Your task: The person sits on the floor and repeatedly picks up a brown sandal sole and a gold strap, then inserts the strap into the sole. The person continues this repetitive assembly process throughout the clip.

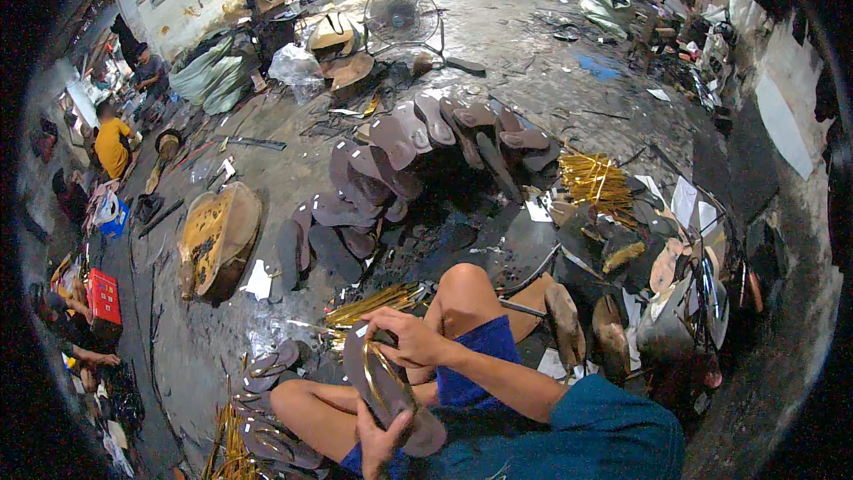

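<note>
Brown flat sandal (378,391): being held above the lap, strapped face turning up. Long axis is running aslant, upper left to lower right; the end bearing a small white label is pointing up and left, away from the body, the other rounded end down and right.

Left hand (382,440): clasping the lower part, thumb lying along the upper face; the fingers beneath are not showing. Right hand (404,338): fingers curling closed on the sandal at its gold strap (368,366), near the labelled end; exact fingertip contact cannot be told.

Just beyond the hands, a bundle of gold strips (369,305) is lying on the floor. To the left, strapped sandals (275,364) are resting in a group. Farther out, brown soles (395,138) are standing in a curved, overlapping row; a worn wooden block (240,240) is sitting left of it, a second gold bundle (593,180) right. A floor fan (404,20) is standing well behind.
</note>
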Available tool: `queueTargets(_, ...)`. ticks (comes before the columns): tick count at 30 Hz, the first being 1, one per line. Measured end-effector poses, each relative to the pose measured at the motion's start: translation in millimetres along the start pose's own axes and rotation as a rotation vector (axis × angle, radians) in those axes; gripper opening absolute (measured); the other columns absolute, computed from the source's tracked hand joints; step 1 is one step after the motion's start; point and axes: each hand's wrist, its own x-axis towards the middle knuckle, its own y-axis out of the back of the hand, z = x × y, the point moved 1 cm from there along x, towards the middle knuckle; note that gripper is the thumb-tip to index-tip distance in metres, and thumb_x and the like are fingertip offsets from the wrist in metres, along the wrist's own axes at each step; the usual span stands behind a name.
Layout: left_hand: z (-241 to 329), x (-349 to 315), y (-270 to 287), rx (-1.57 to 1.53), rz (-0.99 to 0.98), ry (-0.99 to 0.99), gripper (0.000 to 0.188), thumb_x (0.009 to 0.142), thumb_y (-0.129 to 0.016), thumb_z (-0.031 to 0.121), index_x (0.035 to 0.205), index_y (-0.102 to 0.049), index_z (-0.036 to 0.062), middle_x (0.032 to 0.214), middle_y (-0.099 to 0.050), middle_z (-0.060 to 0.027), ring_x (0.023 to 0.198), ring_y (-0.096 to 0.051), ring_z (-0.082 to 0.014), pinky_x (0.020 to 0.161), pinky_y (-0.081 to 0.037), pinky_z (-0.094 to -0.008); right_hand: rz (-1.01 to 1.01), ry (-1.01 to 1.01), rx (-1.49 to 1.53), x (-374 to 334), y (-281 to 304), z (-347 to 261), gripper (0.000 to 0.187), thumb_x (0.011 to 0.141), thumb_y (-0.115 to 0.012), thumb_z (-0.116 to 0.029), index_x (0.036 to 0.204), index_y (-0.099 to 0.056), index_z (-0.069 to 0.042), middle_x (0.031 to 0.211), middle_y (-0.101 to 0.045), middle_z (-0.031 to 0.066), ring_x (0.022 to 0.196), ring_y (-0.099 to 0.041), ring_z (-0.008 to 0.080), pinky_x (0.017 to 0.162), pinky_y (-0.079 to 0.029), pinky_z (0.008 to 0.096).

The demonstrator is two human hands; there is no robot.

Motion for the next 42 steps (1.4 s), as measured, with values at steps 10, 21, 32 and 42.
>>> queueTargets(10,-5.1,2.5,17.3,-0.352,0.472,-0.038,0.040,0.084,-0.061,0.007,0.120,-0.048,-0.0044,0.105,-0.060,-0.0099,0.092,-0.057,-0.0158,0.085,-0.046,-0.0295,-0.637,-0.624,1.080,-75.1,-84.7,52.3,0.042,0.096,-0.060,-0.023,0.132,-0.048,-0.006,0.091,-0.055,-0.0045,0.075,-0.050,0.0043,0.062,-0.040,0.0193)
queueTargets(21,-27.3,-16.5,35.8,-0.455,0.498,-0.119,0.050,0.083,-0.061,0.007,0.129,-0.044,-0.0044,0.104,-0.062,-0.0109,0.087,-0.062,-0.0190,0.079,-0.050,-0.0311,-0.726,-0.533,1.156,-59.6,-121.3,47.6,0.015,0.089,-0.060,-0.018,0.100,-0.058,-0.008,0.072,-0.052,-0.0032,0.059,-0.047,0.0074,0.052,-0.039,0.0240)
queueTargets(32,-38.9,-40.1,84.5,0.385,0.908,-0.246,0.065,0.089,-0.066,0.019,0.142,-0.035,-0.0031,0.118,-0.052,-0.0139,0.101,-0.051,-0.0244,0.091,-0.042,-0.0352,-0.716,-0.103,0.540,-7.5,-122.5,33.6,0.026,0.089,-0.061,-0.019,0.109,-0.060,-0.002,0.095,-0.062,0.0051,0.086,-0.059,0.0168,0.078,-0.049,0.0311)
queueTargets(42,-57.8,-128.8,174.1,0.546,1.165,0.063,0.081,0.084,-0.075,0.026,0.144,-0.028,-0.0027,0.138,-0.046,-0.0217,0.118,-0.052,-0.0301,0.099,-0.044,-0.0400,0.626,0.064,-1.210,239.2,103.0,105.1,0.042,0.077,-0.066,-0.020,0.113,-0.052,-0.005,0.124,-0.048,0.0179,0.118,-0.045,0.0362,0.097,-0.039,0.0448)
